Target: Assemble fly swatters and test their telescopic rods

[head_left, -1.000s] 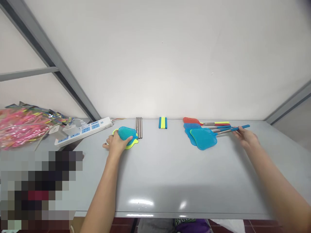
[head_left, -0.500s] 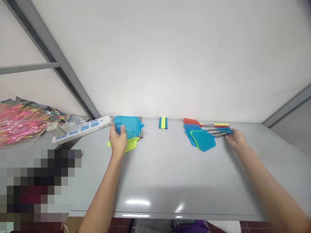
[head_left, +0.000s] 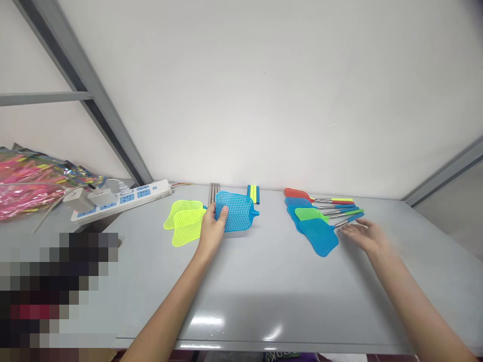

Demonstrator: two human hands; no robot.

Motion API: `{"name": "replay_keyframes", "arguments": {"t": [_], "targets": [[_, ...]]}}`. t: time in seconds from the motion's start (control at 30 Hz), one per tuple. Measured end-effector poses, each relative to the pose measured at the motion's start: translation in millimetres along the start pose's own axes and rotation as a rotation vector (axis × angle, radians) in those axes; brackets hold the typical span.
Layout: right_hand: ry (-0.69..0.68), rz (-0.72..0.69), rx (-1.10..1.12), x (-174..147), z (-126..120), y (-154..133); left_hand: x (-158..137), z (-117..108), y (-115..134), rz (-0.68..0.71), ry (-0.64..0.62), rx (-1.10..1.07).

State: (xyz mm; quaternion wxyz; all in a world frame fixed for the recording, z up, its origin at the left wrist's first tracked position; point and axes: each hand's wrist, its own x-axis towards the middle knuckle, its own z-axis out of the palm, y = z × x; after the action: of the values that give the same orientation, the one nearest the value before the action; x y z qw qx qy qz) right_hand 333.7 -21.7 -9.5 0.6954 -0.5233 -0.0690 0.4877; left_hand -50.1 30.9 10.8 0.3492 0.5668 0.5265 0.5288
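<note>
Swatter head [head_left: 237, 211], blue and perforated, is pinched in my left hand [head_left: 212, 226]; my right hand [head_left: 364, 236], spread loosely wide, is just beside the fanned swatters [head_left: 320, 232].

From where I sit, the gray tabletop [head_left: 287, 281] looks smooth and shiny, with bright glare by its front edge. The blue swatter head [head_left: 234, 211] looks like thin plastic full of tiny holes, and the yellow swatter heads [head_left: 187, 228] do too. Near the back edge I see rods [head_left: 215, 192] of shiny metal and grips [head_left: 254, 194] of smooth plastic. The wall [head_left: 234, 100] looks matt. The bag [head_left: 30, 188] is clear, crinkly, glossy plastic.
</note>
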Motion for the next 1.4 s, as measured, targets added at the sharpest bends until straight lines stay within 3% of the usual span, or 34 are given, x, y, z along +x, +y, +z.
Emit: {"name": "replay_keyframes", "arguments": {"t": [0.1, 0.23, 0.57, 0.87, 1.27, 1.4], "targets": [[0.059, 0.154, 0.057, -12, 7, 3, 0, 0, 0, -0.008, -0.009, -0.017], [0.055, 0.201, 0.121, -17, 21, 8, -1, 2, 0, -0.012, -0.024, -0.017], [-0.037, 0.14, 0.068, -13, 18, 10, -3, 3, 2, -0.015, -0.054, -0.015], [-0.052, -0.03, -0.143, 17, 19, 20, -2, 2, 1, -0.017, -0.038, -0.014], [-0.061, -0.008, -0.311, 44, 20, 7, -1, 1, 2, -0.074, -0.057, -0.049], [-0.081, 0.026, -0.375, 41, 18, 8, -4, 1, 4, -0.14, -0.151, -0.085]]}}
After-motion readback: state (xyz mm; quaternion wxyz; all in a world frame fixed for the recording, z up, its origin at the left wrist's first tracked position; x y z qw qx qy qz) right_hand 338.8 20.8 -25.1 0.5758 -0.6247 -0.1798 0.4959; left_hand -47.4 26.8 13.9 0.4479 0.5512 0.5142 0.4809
